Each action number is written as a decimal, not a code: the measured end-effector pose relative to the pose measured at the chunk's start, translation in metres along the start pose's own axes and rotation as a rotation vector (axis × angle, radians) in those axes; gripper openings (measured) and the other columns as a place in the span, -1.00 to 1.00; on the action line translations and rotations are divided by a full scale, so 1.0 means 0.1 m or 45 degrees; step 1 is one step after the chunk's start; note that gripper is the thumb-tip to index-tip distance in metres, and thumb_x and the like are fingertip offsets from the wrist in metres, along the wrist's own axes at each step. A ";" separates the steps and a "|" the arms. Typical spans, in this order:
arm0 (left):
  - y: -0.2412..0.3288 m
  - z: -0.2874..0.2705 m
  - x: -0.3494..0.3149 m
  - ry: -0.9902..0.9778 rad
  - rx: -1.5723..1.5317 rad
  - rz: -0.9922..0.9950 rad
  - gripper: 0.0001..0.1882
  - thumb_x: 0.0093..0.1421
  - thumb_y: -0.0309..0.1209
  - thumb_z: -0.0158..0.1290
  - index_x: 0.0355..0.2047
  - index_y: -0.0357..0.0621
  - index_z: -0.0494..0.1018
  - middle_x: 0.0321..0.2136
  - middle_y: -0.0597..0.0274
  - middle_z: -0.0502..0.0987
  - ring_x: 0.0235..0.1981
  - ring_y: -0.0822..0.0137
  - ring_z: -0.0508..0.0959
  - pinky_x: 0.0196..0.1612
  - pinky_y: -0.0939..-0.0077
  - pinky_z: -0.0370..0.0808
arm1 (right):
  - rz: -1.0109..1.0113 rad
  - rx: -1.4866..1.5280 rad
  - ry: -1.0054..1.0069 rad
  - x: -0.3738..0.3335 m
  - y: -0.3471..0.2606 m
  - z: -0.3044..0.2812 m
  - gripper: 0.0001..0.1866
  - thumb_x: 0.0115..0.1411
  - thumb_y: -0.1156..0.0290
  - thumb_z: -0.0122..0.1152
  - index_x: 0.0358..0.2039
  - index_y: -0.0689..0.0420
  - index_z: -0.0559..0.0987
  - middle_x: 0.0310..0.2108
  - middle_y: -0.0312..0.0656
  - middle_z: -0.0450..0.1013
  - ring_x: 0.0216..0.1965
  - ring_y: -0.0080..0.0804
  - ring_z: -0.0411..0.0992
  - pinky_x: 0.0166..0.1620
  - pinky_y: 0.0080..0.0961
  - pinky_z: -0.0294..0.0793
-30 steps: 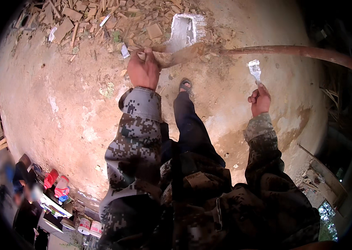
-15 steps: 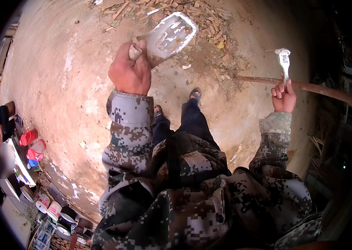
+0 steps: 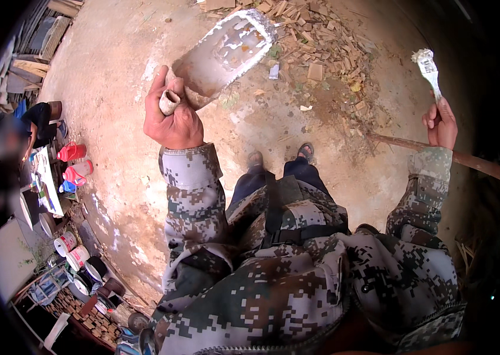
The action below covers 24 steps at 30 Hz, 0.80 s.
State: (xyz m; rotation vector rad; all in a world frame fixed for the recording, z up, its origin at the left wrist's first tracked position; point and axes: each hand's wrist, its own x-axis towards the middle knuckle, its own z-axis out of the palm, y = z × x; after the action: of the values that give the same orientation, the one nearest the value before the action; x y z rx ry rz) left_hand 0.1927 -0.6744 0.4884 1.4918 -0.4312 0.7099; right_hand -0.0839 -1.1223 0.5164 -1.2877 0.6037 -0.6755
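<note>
My left hand [image 3: 174, 125] is closed round the hollow, pipe-like handle of a scoop-shaped, open plastic container [image 3: 205, 66]. White residue coats its rim and parts of its inside, and I see brownish smears at the bottom. Out to the right, my right hand [image 3: 444, 127] grips a paintbrush [image 3: 431, 74] by its lower handle. The brush points up, with thick white paint-like stuff clumped on its bristles and spread over its body. Brush and container are far apart, both held above the floor.
Wood scraps [image 3: 321, 44] litter the floor ahead. A long pole [image 3: 477, 164] lies at right. On the left, a person [image 3: 40, 118] sits by a low table [image 3: 47, 183], near red jugs [image 3: 72, 152]. White buckets [image 3: 77, 258] and stacked wood [image 3: 81, 313] stand at lower left.
My right hand and the paintbrush have moved right and slightly up. My left hand has shifted slightly left and turned, showing the handle's open end and more of the container. The view has swung.
</note>
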 end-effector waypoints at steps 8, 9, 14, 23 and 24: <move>0.49 0.35 -0.24 0.109 -0.101 -0.159 -0.72 0.31 -0.42 0.16 -0.20 -0.49 0.42 0.00 -0.36 0.52 -0.02 0.10 0.59 0.04 0.32 0.55 | -0.028 -2.045 0.329 1.47 1.07 -2.00 -0.53 0.23 0.05 0.13 0.02 0.09 0.61 0.07 0.02 0.51 0.10 -0.01 0.47 0.17 -0.20 0.43; 0.50 0.08 -0.19 0.093 -0.031 -0.052 -0.67 0.32 -0.37 0.16 -0.18 -0.51 0.42 0.00 -0.37 0.51 -0.03 0.10 0.59 0.06 0.26 0.56 | 0.029 -1.876 0.292 1.26 1.26 -1.19 -0.55 0.24 0.05 0.14 -0.01 0.07 0.63 0.01 0.01 0.54 0.06 -0.03 0.49 0.13 -0.22 0.45; 0.53 -0.41 -0.17 0.149 0.203 0.019 -0.36 0.27 -0.04 0.20 -0.08 -0.55 0.42 -0.07 -0.18 0.54 -0.09 0.13 0.57 -0.01 0.19 0.55 | 0.067 -0.505 0.080 0.91 0.56 0.02 -0.71 0.28 0.37 0.24 -0.01 0.17 0.62 -0.52 -0.30 0.47 -0.54 -0.61 0.31 -0.41 -0.53 0.37; 0.73 -0.23 -0.37 0.196 0.483 -0.063 -0.45 0.29 -0.08 0.19 -0.11 -0.46 0.48 -0.16 -0.01 0.57 -0.17 0.29 0.54 -0.09 0.32 0.54 | -0.265 -0.280 -0.066 0.58 -0.07 -0.14 -0.62 0.23 0.59 0.20 0.09 0.18 0.59 -0.26 -0.27 0.54 -0.44 -0.62 0.35 -0.32 -0.59 0.45; 0.73 -0.19 -0.39 0.214 0.467 -0.081 -0.46 0.29 -0.10 0.19 -0.10 -0.47 0.48 -0.16 -0.02 0.57 -0.18 0.27 0.55 -0.11 0.33 0.55 | -0.274 -0.245 -0.075 0.55 -0.10 -0.18 -0.61 0.23 0.59 0.21 0.09 0.20 0.58 -0.25 -0.27 0.54 -0.43 -0.61 0.37 -0.31 -0.59 0.44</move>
State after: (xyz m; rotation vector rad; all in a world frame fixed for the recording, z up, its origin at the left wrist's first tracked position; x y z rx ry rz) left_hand 0.1131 -0.6664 0.5159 1.7627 -0.1273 0.8897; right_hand -0.0613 -1.1768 0.5215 -1.5621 0.4946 -0.7667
